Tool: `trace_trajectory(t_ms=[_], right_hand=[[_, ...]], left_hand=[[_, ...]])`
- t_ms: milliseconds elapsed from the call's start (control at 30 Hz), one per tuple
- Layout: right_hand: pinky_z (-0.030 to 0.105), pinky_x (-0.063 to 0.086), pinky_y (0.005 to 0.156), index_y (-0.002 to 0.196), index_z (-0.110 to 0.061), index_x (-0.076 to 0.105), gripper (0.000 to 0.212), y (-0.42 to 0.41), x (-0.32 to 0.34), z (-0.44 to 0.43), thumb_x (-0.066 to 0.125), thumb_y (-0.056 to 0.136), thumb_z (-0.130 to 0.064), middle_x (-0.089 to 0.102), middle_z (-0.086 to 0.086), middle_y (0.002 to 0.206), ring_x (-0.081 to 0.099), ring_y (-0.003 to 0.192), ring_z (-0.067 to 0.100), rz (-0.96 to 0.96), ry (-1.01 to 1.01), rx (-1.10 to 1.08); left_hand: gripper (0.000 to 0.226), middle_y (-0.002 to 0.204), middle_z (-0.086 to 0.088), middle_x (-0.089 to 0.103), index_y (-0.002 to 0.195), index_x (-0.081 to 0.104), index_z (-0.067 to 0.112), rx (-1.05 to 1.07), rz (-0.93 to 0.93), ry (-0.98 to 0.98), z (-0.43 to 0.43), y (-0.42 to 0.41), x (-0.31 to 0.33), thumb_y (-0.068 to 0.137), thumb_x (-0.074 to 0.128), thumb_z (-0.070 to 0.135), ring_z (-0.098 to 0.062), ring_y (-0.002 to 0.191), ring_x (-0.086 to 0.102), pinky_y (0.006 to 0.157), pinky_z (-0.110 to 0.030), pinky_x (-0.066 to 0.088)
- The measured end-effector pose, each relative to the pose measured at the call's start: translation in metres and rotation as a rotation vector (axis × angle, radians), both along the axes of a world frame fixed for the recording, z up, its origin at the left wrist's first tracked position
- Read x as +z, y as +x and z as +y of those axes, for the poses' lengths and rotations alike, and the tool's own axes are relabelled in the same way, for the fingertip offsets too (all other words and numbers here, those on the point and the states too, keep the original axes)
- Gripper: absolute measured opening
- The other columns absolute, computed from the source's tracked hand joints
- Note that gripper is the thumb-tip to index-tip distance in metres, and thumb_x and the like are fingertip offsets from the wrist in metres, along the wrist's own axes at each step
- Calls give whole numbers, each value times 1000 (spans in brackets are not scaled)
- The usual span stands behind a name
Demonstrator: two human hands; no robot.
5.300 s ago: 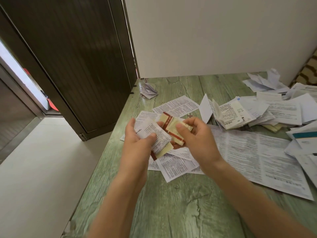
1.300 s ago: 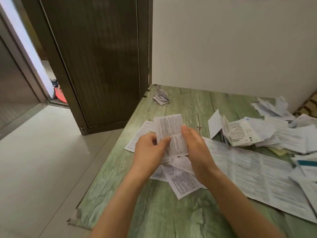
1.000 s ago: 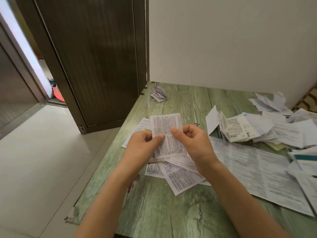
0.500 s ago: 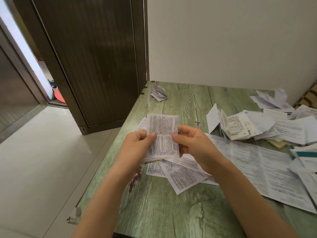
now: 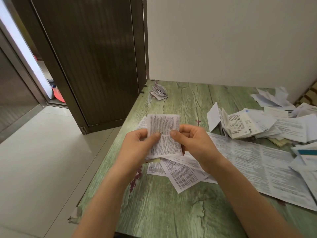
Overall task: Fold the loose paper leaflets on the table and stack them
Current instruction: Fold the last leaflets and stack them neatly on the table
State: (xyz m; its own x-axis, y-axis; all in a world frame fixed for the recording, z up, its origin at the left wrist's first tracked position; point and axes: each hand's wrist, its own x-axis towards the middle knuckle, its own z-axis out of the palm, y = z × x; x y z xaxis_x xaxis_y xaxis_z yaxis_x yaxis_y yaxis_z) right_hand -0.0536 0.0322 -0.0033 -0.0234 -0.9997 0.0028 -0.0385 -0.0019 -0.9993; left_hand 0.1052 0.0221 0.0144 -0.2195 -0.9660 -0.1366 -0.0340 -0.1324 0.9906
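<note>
Table [image 5: 171, 212] with the wall [image 5: 223, 40] behind it, the door [image 5: 94, 57] at far left and the floor [image 5: 42, 160] along its left edge; leaflet [image 5: 163, 134] held above the table's near-left part, left hand [image 5: 139, 145] pinching its left edge, right hand [image 5: 193, 143] its right edge; loose leaflets [image 5: 183, 176] overlapped on the table under the hands; large unfolded sheet [image 5: 257, 165] spread to their right; heap of leaflets [image 5: 257, 124] behind that sheet, toward the far right; folded stack [image 5: 158, 92] at the far left corner, well apart from the rest.

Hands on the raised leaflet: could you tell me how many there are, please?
2. The left hand pinches the left edge of the leaflet; the right hand pinches its right edge.
</note>
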Motion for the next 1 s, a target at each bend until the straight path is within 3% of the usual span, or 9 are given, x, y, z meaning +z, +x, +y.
trace_trajectory(t_ms=[233, 333, 534, 600, 700, 800, 934, 1000], right_hand=[[22, 49, 55, 95, -6, 65, 13, 0, 0, -1, 57, 92, -15, 71, 9, 83, 64, 68, 14, -13, 5, 14], [19, 47, 52, 93, -5, 66, 14, 0, -2, 0, 58, 91, -16, 70, 6, 78, 63, 62, 10, -16, -8, 30], [26, 47, 56, 93, 8, 62, 24, 0, -5, -2, 61, 89, -15, 67, 27, 87, 58, 70, 26, 3, -22, 5], [24, 46, 55, 94, 9, 62, 25, 1, -4, -1, 62, 88, -15, 68, 24, 87, 58, 70, 25, 12, -19, 4], [23, 46, 54, 89, 3, 64, 19, 1, -3, -1, 63, 88, -16, 68, 15, 81, 58, 69, 24, 23, -14, 8], [26, 47, 57, 93, 4, 63, 20, 1, -3, -1, 61, 90, -16, 69, 20, 87, 60, 72, 27, 29, -13, 13], [38, 56, 74, 103, -9, 65, 15, 2, -1, 0, 53, 94, -12, 73, 11, 96, 69, 84, 24, 21, 28, 53], [35, 57, 73, 102, -14, 66, 17, 2, -2, -1, 52, 95, -8, 73, 6, 95, 70, 84, 19, -7, 22, 31]], left_hand=[[16, 62, 2, 71, 75, 68, 9, 23, -37, -15, 2, 2, 1, 89, 61, 14, -7, 54, 66, 48, -16, 49], [17, 59, 2, 70, 73, 67, 8, 32, -29, -19, 3, 2, 2, 88, 62, 13, -6, 51, 65, 46, -15, 48], [17, 57, 4, 69, 71, 67, 10, 37, -45, -18, 1, 2, 0, 87, 62, 11, -5, 51, 65, 46, -15, 48], [14, 60, 3, 71, 74, 67, 9, 35, -46, -8, 0, 2, -1, 87, 63, 10, -7, 54, 67, 49, -16, 50], [13, 63, 2, 71, 76, 67, 10, 35, -50, -1, -1, 3, -3, 87, 62, 9, -8, 56, 68, 50, -17, 52], [11, 65, 1, 72, 79, 67, 9, 33, -42, 9, -2, 3, -4, 88, 61, 7, -10, 59, 69, 52, -19, 53], [11, 67, 0, 73, 81, 68, 9, 44, -32, 29, -3, 3, -4, 88, 60, 6, -10, 60, 69, 52, -19, 53], [12, 70, 0, 74, 84, 69, 8, 54, -23, 59, -4, 3, -2, 88, 59, 2, -12, 63, 70, 55, -22, 54]])
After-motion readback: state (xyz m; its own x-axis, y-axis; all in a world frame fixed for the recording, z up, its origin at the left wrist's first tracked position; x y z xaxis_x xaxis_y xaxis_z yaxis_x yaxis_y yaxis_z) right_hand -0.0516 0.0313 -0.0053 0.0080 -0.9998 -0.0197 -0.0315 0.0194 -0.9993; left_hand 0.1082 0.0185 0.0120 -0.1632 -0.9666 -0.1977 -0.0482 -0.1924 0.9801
